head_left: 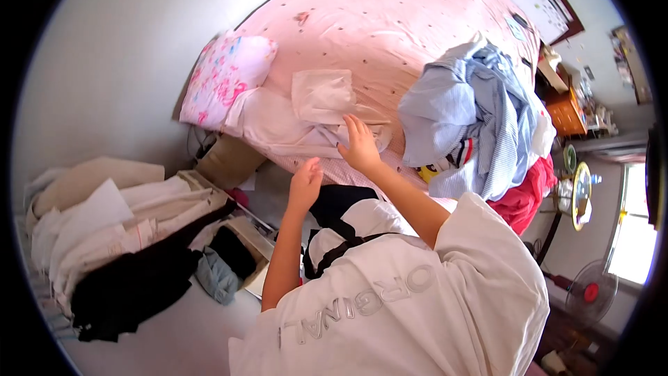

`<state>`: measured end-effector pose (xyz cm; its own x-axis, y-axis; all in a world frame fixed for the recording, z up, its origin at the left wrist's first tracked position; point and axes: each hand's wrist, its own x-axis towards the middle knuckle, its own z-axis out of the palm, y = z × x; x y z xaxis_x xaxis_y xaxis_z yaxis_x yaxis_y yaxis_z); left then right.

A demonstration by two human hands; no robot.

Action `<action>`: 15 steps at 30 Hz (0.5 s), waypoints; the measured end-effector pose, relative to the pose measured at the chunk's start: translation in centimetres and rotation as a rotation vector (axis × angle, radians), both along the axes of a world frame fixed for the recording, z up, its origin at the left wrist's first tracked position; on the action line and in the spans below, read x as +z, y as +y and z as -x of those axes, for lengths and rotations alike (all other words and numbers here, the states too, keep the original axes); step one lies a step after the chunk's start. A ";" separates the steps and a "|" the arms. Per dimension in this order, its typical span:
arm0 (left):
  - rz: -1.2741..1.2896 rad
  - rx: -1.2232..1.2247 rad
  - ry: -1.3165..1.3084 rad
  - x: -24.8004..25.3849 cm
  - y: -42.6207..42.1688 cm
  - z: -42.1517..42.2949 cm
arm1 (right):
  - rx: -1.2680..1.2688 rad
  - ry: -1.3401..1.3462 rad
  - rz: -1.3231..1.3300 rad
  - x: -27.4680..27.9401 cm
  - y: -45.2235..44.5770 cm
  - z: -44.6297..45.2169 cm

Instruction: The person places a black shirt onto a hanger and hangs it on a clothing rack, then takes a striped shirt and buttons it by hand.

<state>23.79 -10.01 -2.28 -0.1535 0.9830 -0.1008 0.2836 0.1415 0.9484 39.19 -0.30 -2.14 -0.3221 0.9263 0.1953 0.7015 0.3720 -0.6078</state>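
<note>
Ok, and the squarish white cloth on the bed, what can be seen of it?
The white cloth looks thin and soft, roughly square, creased, with slightly uneven edges. It lies spread on the pink bed, its lower part meeting crumpled pale fabric. The right hand is near its lower edge; whether they touch can't be made out.

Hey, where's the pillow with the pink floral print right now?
The white pillow with the pink floral print lies left of centre in the head view, on the pink-sheeted bed, near the pale wall.
</note>
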 end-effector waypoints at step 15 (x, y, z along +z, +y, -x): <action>0.035 -0.350 -0.100 -1.8 -2.1 -6.9 | -0.967 -0.434 -0.315 16.6 1.6 -18.0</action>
